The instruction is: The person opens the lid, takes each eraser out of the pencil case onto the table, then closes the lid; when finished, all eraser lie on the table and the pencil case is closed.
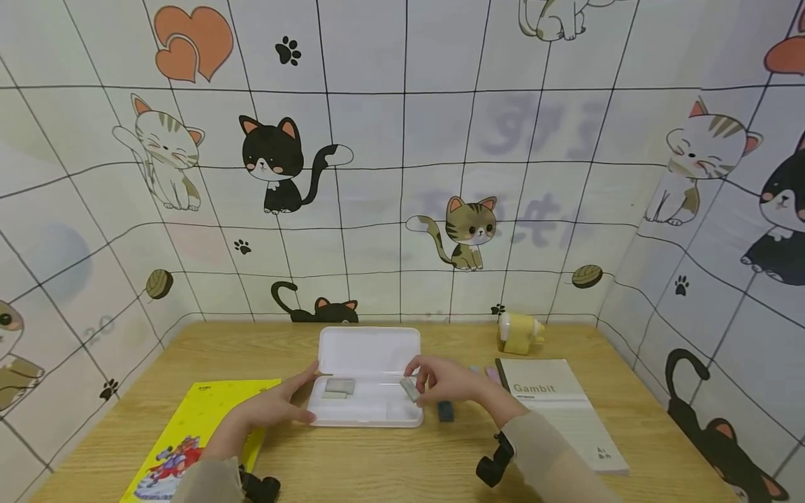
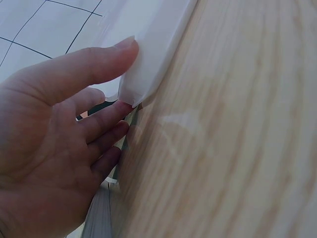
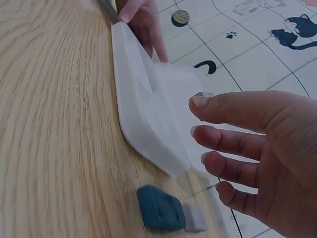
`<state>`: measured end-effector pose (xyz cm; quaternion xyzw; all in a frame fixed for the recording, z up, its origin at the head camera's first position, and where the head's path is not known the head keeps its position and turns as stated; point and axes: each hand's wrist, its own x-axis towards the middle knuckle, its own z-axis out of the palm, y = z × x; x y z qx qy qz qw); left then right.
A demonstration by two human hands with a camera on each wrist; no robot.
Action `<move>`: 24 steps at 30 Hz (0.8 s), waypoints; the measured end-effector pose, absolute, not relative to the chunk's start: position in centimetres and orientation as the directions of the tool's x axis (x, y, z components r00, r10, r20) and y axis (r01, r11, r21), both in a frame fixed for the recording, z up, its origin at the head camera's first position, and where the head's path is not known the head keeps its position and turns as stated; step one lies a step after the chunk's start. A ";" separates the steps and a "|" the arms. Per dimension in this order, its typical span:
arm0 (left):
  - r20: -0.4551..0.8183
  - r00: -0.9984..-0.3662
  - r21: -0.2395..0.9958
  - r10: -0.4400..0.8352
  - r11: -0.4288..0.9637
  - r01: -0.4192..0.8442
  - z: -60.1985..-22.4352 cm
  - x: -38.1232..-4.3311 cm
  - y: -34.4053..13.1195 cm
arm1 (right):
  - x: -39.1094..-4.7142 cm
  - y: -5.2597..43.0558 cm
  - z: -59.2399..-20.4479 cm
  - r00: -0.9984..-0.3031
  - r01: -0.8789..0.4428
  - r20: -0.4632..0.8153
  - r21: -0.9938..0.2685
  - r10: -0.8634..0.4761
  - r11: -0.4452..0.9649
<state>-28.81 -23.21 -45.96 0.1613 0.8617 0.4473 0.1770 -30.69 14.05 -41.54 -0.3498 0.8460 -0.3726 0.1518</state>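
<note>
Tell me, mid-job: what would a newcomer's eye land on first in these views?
Probably the bright yellow rectangular booklet, lower left in the head view. Next, the open white plastic case at the centre: the left hand touches its left end, the right hand pinches a small pale-grey rectangular block at its right end. Behind stands a white, black-gridded backdrop printed with cartoon cats.

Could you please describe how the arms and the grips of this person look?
The left grip and the right grip are bare hands; no gloves or rings show. The left sleeve and right sleeve are plain and pale beige. Each wrist carries a small black device; no cables can be seen.
</note>
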 end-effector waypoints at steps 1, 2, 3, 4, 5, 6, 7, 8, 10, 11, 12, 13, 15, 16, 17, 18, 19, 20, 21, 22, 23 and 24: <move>-0.162 -0.885 0.829 0.436 0.547 0.118 -45.9 -28.8 -23.2 | -30.6 14.4 -41.6 -0.713 -0.478 0.009 -0.737 -0.701 0.477; -0.165 -0.884 0.829 0.438 0.546 0.116 -45.9 -28.9 -23.2 | -30.5 14.8 -41.6 -0.717 -0.478 0.014 -0.738 -0.697 0.477; -0.166 -0.885 0.829 0.436 0.547 0.114 -45.9 -28.8 -23.2 | -30.4 15.2 -41.7 -0.719 -0.477 0.019 -0.740 -0.695 0.474; -0.168 -0.885 0.830 0.435 0.546 0.111 -45.9 -28.9 -23.3 | -30.3 15.5 -41.7 -0.722 -0.479 0.027 -0.741 -0.692 0.471; -0.169 -0.885 0.830 0.433 0.548 0.109 -45.9 -28.9 -23.3 | -30.2 15.9 -41.8 -0.725 -0.480 0.034 -0.741 -0.688 0.469; -0.170 -0.886 0.831 0.432 0.547 0.107 -45.9 -28.9 -23.3 | -30.1 16.2 -41.9 -0.730 -0.480 0.040 -0.742 -0.683 0.469; -0.170 -0.885 0.832 0.433 0.545 0.106 -45.9 -28.9 -23.3 | -30.0 16.6 -42.1 -0.735 -0.479 0.045 -0.740 -0.676 0.472; -0.169 -0.886 0.832 0.433 0.545 0.107 -45.9 -28.9 -23.3 | -29.9 16.9 -42.2 -0.741 -0.480 0.051 -0.737 -0.670 0.475; -0.167 -0.886 0.831 0.433 0.545 0.110 -45.8 -28.8 -23.3 | -29.8 17.5 -42.6 -0.754 -0.478 0.059 -0.732 -0.654 0.486; -0.166 -0.885 0.831 0.436 0.544 0.112 -45.8 -28.8 -23.3 | -29.7 17.8 -42.8 -0.762 -0.472 0.058 -0.731 -0.645 0.493; -0.164 -0.884 0.832 0.437 0.543 0.114 -45.8 -28.8 -23.3 | -29.6 18.2 -43.0 -0.771 -0.469 0.059 -0.725 -0.634 0.504; -0.163 -0.883 0.832 0.439 0.542 0.116 -45.8 -28.8 -23.2 | -29.5 18.5 -43.1 -0.780 -0.464 0.057 -0.722 -0.624 0.513; -0.161 -0.881 0.834 0.445 0.539 0.120 -45.8 -28.9 -23.2 | -29.3 19.1 -43.4 -0.796 -0.457 0.054 -0.706 -0.602 0.541; -0.160 -0.879 0.834 0.449 0.538 0.122 -45.8 -28.9 -23.2 | -29.2 19.4 -43.5 -0.805 -0.454 0.054 -0.697 -0.591 0.555; -0.160 -0.878 0.835 0.451 0.537 0.123 -45.8 -28.9 -23.1 | -29.1 19.7 -43.6 -0.812 -0.447 0.049 -0.692 -0.581 0.567; -0.160 -0.877 0.835 0.453 0.536 0.125 -45.9 -29.0 -23.1 | -28.9 19.9 -43.6 -0.818 -0.448 0.050 -0.680 -0.573 0.580; -0.160 -0.877 0.836 0.454 0.535 0.124 -45.9 -28.9 -23.1 | -28.8 20.2 -43.6 -0.820 -0.449 0.050 -0.674 -0.570 0.586; -0.162 -0.877 0.836 0.452 0.534 0.122 -45.9 -28.9 -23.1 | -28.8 20.4 -43.6 -0.822 -0.455 0.056 -0.662 -0.567 0.595; -0.163 -0.877 0.838 0.452 0.533 0.119 -45.9 -28.9 -23.1 | -28.7 20.5 -43.6 -0.822 -0.462 0.061 -0.653 -0.566 0.600; -0.165 -0.878 0.837 0.450 0.535 0.117 -45.9 -28.8 -23.1 | -28.7 20.7 -43.6 -0.820 -0.468 0.065 -0.650 -0.569 0.599; -0.166 -0.879 0.839 0.448 0.532 0.113 -45.8 -28.8 -23.1 | -28.7 20.9 -43.6 -0.817 -0.473 0.067 -0.645 -0.572 0.600; -0.167 -0.878 0.840 0.447 0.531 0.111 -45.8 -28.8 -23.1 | -28.7 21.1 -43.7 -0.815 -0.482 0.071 -0.636 -0.575 0.603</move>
